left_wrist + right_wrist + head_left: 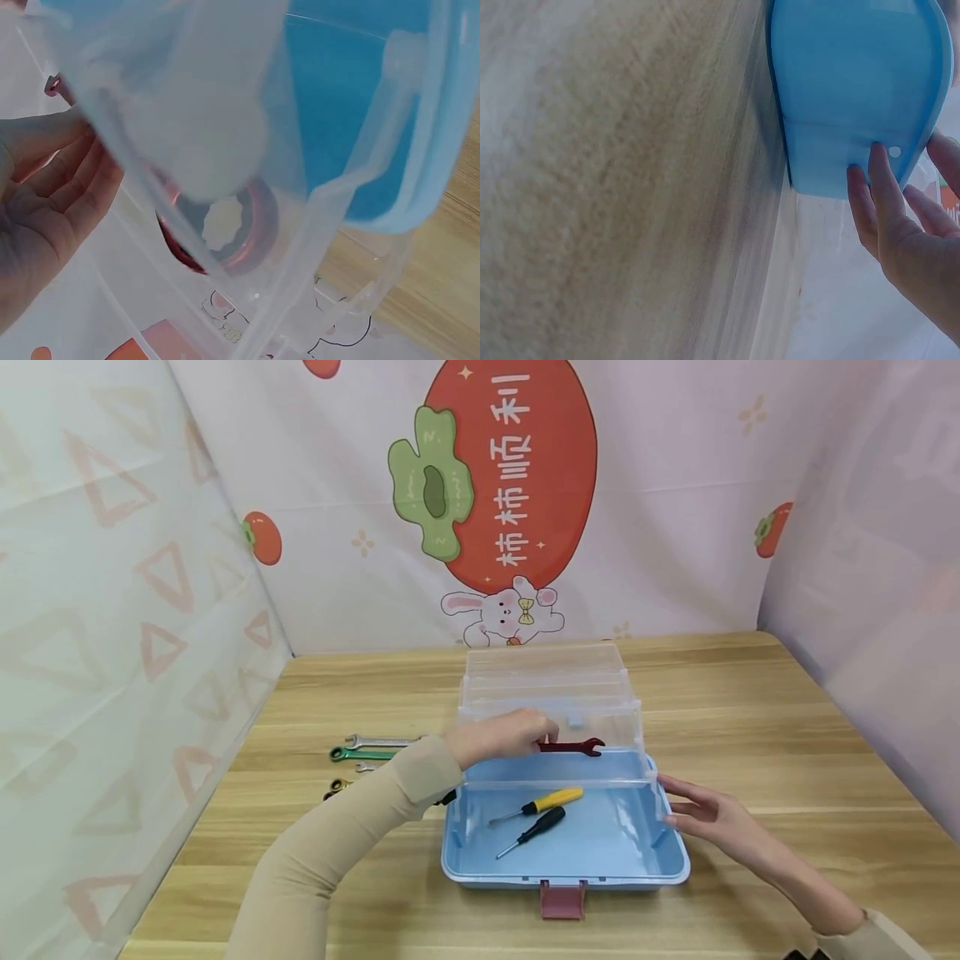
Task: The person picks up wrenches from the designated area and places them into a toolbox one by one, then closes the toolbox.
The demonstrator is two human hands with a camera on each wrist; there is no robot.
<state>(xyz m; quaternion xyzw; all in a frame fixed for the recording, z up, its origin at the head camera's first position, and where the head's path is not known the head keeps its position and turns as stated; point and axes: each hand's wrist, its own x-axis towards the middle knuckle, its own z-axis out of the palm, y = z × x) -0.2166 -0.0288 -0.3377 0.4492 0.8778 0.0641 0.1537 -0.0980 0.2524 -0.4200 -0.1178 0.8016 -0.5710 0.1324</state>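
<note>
— How is the toolbox (495, 882) coloured?
— Its base (588, 853) is tinted light blue, its latch (562, 902) dusty pink; its trays (626, 727) are seen as clear.
— And the tools?
— The wrench (572, 747) is coloured dark red, one screwdriver handle (562, 797) yellow, the other handle (550, 821) black.
— The back cloth (667, 543)?
— White is printed with red fruit (558, 477) and a rabbit (504, 612); the worktop (750, 727) is streaked light brown.

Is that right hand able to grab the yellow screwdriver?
Probably yes: the yellow screwdriver lies in the open front of the blue box, with nothing on top. The right hand, outside the box, must just clear the edge.
</note>
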